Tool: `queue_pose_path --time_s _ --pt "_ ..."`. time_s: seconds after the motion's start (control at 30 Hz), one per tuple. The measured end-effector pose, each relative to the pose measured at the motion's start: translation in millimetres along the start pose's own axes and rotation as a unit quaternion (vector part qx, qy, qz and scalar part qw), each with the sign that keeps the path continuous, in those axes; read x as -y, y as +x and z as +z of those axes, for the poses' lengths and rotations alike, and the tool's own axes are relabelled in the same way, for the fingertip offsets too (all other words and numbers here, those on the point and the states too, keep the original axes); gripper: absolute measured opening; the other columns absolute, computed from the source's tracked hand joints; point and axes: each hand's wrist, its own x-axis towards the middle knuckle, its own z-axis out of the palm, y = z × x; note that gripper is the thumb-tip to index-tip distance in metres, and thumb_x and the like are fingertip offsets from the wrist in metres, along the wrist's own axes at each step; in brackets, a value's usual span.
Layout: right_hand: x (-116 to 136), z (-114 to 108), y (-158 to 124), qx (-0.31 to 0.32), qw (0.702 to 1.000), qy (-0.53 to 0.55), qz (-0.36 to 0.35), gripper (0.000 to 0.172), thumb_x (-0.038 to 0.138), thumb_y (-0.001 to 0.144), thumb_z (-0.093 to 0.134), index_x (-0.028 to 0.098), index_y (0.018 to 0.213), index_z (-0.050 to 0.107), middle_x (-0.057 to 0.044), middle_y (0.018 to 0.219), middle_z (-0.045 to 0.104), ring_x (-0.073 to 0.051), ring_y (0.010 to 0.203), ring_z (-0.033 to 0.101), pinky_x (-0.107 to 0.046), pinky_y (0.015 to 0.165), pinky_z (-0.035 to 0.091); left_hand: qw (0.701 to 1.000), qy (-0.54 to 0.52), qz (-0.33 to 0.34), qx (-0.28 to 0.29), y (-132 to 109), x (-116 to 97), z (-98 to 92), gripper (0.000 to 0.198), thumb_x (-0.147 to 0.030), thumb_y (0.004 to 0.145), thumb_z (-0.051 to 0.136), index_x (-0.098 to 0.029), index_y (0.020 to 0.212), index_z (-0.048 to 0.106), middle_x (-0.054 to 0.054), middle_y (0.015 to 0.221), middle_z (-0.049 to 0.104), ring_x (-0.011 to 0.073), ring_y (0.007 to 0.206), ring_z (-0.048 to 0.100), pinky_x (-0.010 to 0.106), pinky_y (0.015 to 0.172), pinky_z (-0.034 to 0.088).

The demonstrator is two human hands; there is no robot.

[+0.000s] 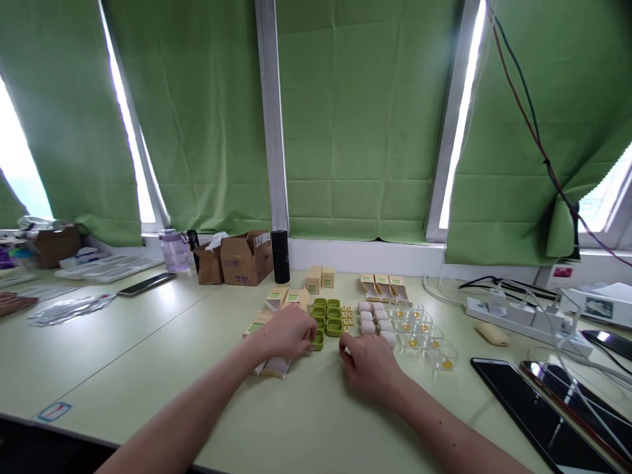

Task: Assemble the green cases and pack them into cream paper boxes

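In the head view, the left hand (291, 331) bent its fingers down at the small square green dish (318, 340) that sat closest to the person. That seemed to be the job just then, and a soft, slow touch looked best, because a hard push could have bumped the other small green dishes (334, 326) close by. A light hold on the rim, with the thumb on one side, would likely have been enough. It also seemed smart to lift straight up and not drag. The near green dish lay right under the left fingertips, and to the left of the right hand (368, 362), with a bit of bare table between. The left fingers were curled, but I could not tell if they pinched anything. The right hand was low by the table with its fingers bent in, and I could not tell if it had something in it. Just past it sat the tiny tan pieces (347, 315) and the pale pink, soft-looking lumps (367, 327), so that hand needed care too.
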Motion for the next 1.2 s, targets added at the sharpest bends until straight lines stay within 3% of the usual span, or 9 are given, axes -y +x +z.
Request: queue_pose_path --time_s 0.17,0.3,0.53,0.6,0.73,0.87,0.97,1.07,1.2 --pt "1 -2 0 0.008 1.000 -0.001 0.011 0.014 0.024 0.096 0.059 0.023 0.100 0.072 -0.008 0.092 0.082 -0.024 0.077 0.073 -0.034 0.058 0.015 0.999 0.031 0.008 0.008 1 -1 7.7 0.013 -0.011 0.076 0.078 -0.021 0.068 0.074 0.001 0.073 0.078 0.0199 0.070 0.065 0.036 0.081 0.037" --pt "-2 0 0 -0.009 0.999 0.032 0.020 0.017 0.022 0.093 0.064 0.024 0.108 0.071 -0.007 0.096 0.082 -0.027 0.085 0.074 -0.032 0.061 0.025 0.998 0.056 0.030 -0.017 0 -10 11.5 0.016 -0.008 0.075 0.071 -0.021 0.065 0.070 0.000 0.067 0.074 0.0192 0.063 0.062 0.034 0.071 0.034" --pt "-14 16 6 -0.116 0.972 0.202 0.023 0.055 0.018 0.083 0.073 0.026 0.135 0.056 -0.008 0.129 0.073 -0.023 0.093 0.072 -0.035 0.075 0.050 0.988 0.064 0.101 -0.102 1 -34 8.9 0.023 -0.012 0.083 0.068 -0.020 0.063 0.060 0.001 0.060 0.063 0.0198 0.061 0.058 0.034 0.066 0.033" --pt "-18 19 8 -0.145 0.956 0.255 0.010 0.056 0.016 0.082 0.072 0.026 0.134 0.056 -0.008 0.125 0.073 -0.023 0.096 0.071 -0.036 0.076 0.054 0.982 0.070 0.124 -0.124 3 -39 7.6 0.020 -0.011 0.085 0.067 -0.020 0.068 0.062 0.002 0.064 0.064 0.0203 0.065 0.060 0.034 0.069 0.035" --pt "-24 14 10 -0.198 0.924 0.325 -0.031 0.041 0.014 0.082 0.066 0.025 0.121 0.063 -0.007 0.110 0.073 -0.023 0.092 0.068 -0.033 0.067 0.057 0.971 0.091 0.151 -0.163 7 -47 0.0 0.015 -0.009 0.088 0.063 -0.019 0.077 0.064 0.004 0.072 0.067 0.0207 0.071 0.061 0.036 0.073 0.038" --pt "-25 1 9 -0.260 0.892 0.368 -0.048 0.035 0.017 0.085 0.064 0.025 0.118 0.064 -0.009 0.110 0.071 -0.022 0.091 0.068 -0.031 0.063 0.059 0.954 0.032 0.147 -0.260 5 -52 -13.4 0.011 -0.011 0.091 0.060 -0.020 0.097 0.064 0.008 0.089 0.069 0.0255 0.089 0.060 0.039 0.083 0.046" --pt "-25 -5 7 -0.294 0.875 0.381 -0.057 0.035 0.019 0.087 0.064 0.026 0.121 0.065 -0.010 0.115 0.071 -0.023 0.094 0.068 -0.032 0.064 0.061 0.937 -0.056 0.136 -0.316 1 -52 -17.9 0.033 -0.012 0.088 0.065 -0.021 0.119 0.058 0.011 0.110 0.069 0.0309 0.109 0.058 0.046 0.096 0.049" --pt "-22 -7 4 -0.306 0.870 0.378 -0.074 0.036 0.020 0.088 0.064 0.027 0.123 0.064 -0.011 0.119 0.071 -0.024 0.095 0.069 -0.034 0.065 0.062 0.924 -0.117 0.131 -0.340 0 -50 -11.1 0.054 -0.011 0.085 0.069 -0.022 0.135 0.051 0.015 0.130 0.064 0.0341 0.123 0.055 0.053 0.106 0.047" --pt "-19 -5 1 -0.307 0.870 0.374 -0.096 0.039 0.018 0.088 0.063 0.027 0.126 0.063 -0.011 0.122 0.071 -0.024 0.097 0.069 -0.034 0.065 0.062 0.913 -0.162 0.130 -0.352 -1 -44 6.8 0.046 -0.011 0.090 0.066 -0.023 0.132 0.053 0.012 0.123 0.068 0.0317 0.119 0.058 0.053 0.107 0.049"
